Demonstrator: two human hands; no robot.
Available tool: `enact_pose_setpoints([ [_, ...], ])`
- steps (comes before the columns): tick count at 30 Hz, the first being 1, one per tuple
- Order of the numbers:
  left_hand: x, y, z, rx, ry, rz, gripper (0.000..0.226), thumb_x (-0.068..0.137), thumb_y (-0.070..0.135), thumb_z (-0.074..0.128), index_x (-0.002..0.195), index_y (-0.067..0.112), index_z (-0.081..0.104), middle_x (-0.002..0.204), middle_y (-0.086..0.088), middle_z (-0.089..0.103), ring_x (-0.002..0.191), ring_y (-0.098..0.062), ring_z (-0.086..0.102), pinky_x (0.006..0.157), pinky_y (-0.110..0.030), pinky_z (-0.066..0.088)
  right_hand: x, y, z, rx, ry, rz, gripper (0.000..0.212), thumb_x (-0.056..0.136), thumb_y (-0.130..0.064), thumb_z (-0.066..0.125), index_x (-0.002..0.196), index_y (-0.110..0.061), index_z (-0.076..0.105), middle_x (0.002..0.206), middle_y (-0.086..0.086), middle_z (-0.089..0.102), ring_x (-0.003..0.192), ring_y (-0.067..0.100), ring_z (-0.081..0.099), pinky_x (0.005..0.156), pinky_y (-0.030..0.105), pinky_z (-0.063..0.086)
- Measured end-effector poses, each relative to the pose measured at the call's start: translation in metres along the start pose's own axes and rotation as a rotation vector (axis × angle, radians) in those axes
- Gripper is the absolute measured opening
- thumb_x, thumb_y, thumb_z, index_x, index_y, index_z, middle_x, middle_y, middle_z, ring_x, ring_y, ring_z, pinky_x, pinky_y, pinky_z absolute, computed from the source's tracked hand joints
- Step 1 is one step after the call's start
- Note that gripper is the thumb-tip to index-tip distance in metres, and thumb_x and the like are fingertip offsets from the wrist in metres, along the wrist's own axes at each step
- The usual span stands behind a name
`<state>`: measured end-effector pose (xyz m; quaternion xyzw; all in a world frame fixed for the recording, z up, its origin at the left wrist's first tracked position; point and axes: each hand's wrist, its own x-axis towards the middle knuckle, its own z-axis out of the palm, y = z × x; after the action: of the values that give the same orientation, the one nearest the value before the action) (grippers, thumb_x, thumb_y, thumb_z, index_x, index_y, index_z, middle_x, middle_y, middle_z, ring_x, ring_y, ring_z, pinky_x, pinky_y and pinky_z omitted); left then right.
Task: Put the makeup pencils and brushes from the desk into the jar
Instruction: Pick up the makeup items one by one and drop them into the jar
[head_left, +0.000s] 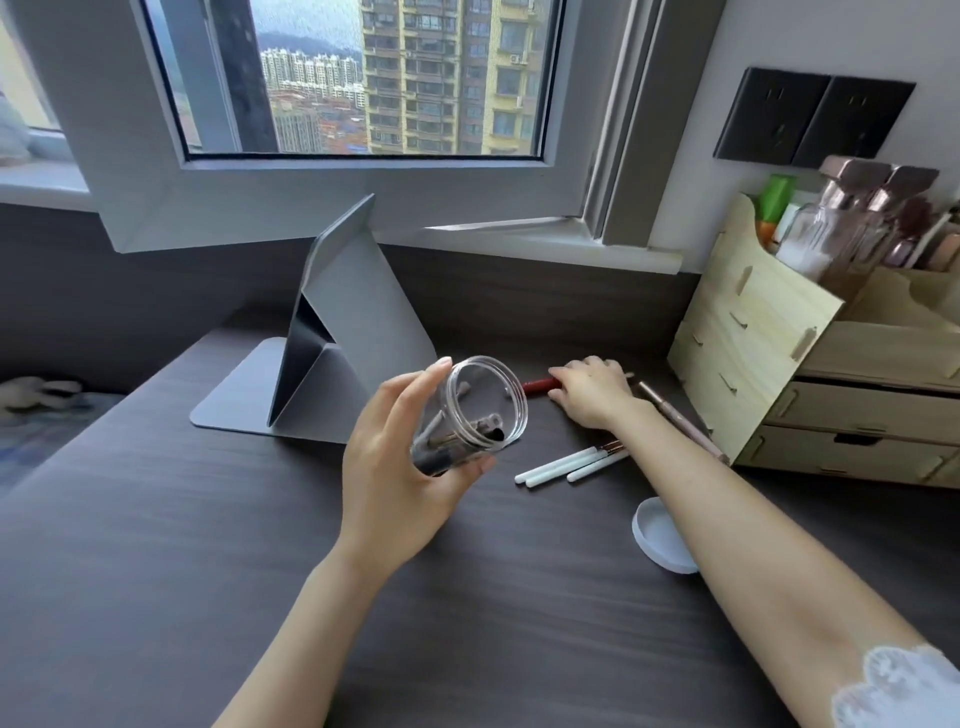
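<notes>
My left hand (400, 467) holds a clear plastic jar (470, 415) above the dark desk, tilted with its mouth toward the right. A few dark pencils lie inside it. My right hand (589, 395) rests palm down on the desk farther back, its fingers closing on a red pencil (540, 385). Three white-handled brushes (566, 464) lie together on the desk below that hand. A long rose-gold pencil (680, 423) lies to the right of my wrist, partly hidden by my forearm.
A grey folding tablet stand (332, 353) stands behind the jar. A wooden drawer organiser (810, 374) with bottles on top fills the right side. A pale round lid (657, 535) lies by my right forearm. An open window frame (332, 197) overhangs the desk's back.
</notes>
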<state>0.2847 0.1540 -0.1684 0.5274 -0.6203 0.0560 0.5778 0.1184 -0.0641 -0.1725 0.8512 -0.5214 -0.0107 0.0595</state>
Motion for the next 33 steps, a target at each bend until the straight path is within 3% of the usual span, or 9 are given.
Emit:
enact_pose_setpoints([
  [5, 0.001, 0.002, 0.003, -0.002, -0.019, 0.014, 0.081, 0.06, 0.03, 0.083, 0.131, 0.025, 0.045, 0.119, 0.005, 0.055, 0.109, -0.012, 0.054, 0.093, -0.022, 0.043, 0.012, -0.002, 0.011, -0.056, 0.237, -0.178, 0.02, 0.09, -0.028, 0.053, 0.108, -0.02, 0.056, 0.11, 0.005, 0.065, 0.108, 0.029, 0.051, 0.095, 0.042, 0.034],
  [9, 0.001, 0.001, 0.003, -0.001, -0.022, 0.022, 0.081, 0.059, 0.027, 0.085, 0.13, 0.024, 0.047, 0.12, 0.002, 0.057, 0.11, -0.013, 0.055, 0.095, -0.021, 0.042, 0.009, -0.006, 0.006, 0.023, 0.373, -0.226, 0.018, 0.09, -0.023, 0.052, 0.106, -0.015, 0.053, 0.098, 0.008, 0.066, 0.097, 0.032, 0.057, 0.087, 0.042, 0.036],
  [14, 0.001, 0.0, 0.002, -0.018, 0.012, 0.005, 0.078, 0.06, 0.028, 0.083, 0.13, 0.02, 0.051, 0.118, 0.005, 0.056, 0.109, -0.007, 0.053, 0.095, -0.011, 0.037, -0.041, -0.012, -0.033, 0.583, 0.795, -0.116, 0.017, 0.088, -0.025, 0.059, 0.102, -0.014, 0.059, 0.076, -0.001, 0.062, 0.069, 0.025, 0.058, 0.065, 0.036, 0.043],
  [17, 0.0, 0.001, 0.002, -0.021, 0.006, 0.012, 0.077, 0.06, 0.029, 0.083, 0.13, 0.021, 0.05, 0.118, 0.006, 0.055, 0.108, -0.008, 0.053, 0.095, -0.011, 0.036, -0.095, -0.009, -0.065, 1.032, 0.707, -0.166, 0.014, 0.088, -0.032, 0.058, 0.1, -0.029, 0.063, 0.06, -0.015, 0.053, 0.057, 0.007, 0.047, 0.058, 0.02, 0.04],
  [19, -0.001, 0.002, 0.003, -0.02, 0.0, 0.009, 0.077, 0.06, 0.03, 0.083, 0.13, 0.022, 0.05, 0.118, 0.007, 0.055, 0.108, -0.008, 0.053, 0.095, -0.012, 0.037, -0.133, -0.005, -0.083, 1.127, 0.574, -0.26, 0.015, 0.087, -0.032, 0.055, 0.099, -0.035, 0.064, 0.054, -0.013, 0.051, 0.052, 0.004, 0.043, 0.053, 0.011, 0.036],
  [21, -0.002, 0.004, 0.003, -0.017, -0.005, 0.007, 0.077, 0.06, 0.029, 0.083, 0.13, 0.022, 0.051, 0.118, 0.007, 0.055, 0.108, -0.008, 0.053, 0.095, -0.012, 0.037, -0.169, 0.001, -0.094, 1.086, 0.429, -0.322, 0.017, 0.089, -0.032, 0.054, 0.101, -0.038, 0.064, 0.058, -0.008, 0.055, 0.052, 0.007, 0.046, 0.049, 0.015, 0.037],
  [23, -0.003, 0.005, 0.003, -0.015, -0.01, 0.014, 0.077, 0.06, 0.029, 0.083, 0.129, 0.02, 0.052, 0.118, 0.007, 0.056, 0.108, -0.01, 0.054, 0.095, -0.013, 0.037, -0.194, 0.002, -0.101, 0.94, 0.301, -0.332, 0.018, 0.09, -0.034, 0.055, 0.105, -0.041, 0.064, 0.068, -0.005, 0.062, 0.06, 0.016, 0.055, 0.054, 0.029, 0.044],
  [27, -0.006, 0.009, 0.005, 0.02, -0.057, 0.091, 0.074, 0.062, 0.031, 0.083, 0.128, 0.015, 0.054, 0.119, 0.006, 0.054, 0.107, -0.014, 0.055, 0.094, -0.019, 0.041, -0.208, -0.015, -0.099, 0.548, 0.277, -0.332, 0.021, 0.09, -0.014, 0.055, 0.105, -0.029, 0.061, 0.078, -0.023, 0.059, 0.073, -0.007, 0.054, 0.064, 0.011, 0.039],
  [33, -0.012, 0.01, 0.01, 0.109, -0.158, 0.206, 0.072, 0.062, 0.032, 0.085, 0.126, 0.016, 0.055, 0.12, -0.007, 0.061, 0.108, -0.025, 0.057, 0.089, -0.041, 0.048, -0.195, -0.054, -0.095, 0.7, 0.244, -0.367, 0.013, 0.086, -0.022, 0.064, 0.094, -0.015, 0.056, 0.085, -0.007, 0.063, 0.075, 0.003, 0.058, 0.068, 0.01, 0.043],
])
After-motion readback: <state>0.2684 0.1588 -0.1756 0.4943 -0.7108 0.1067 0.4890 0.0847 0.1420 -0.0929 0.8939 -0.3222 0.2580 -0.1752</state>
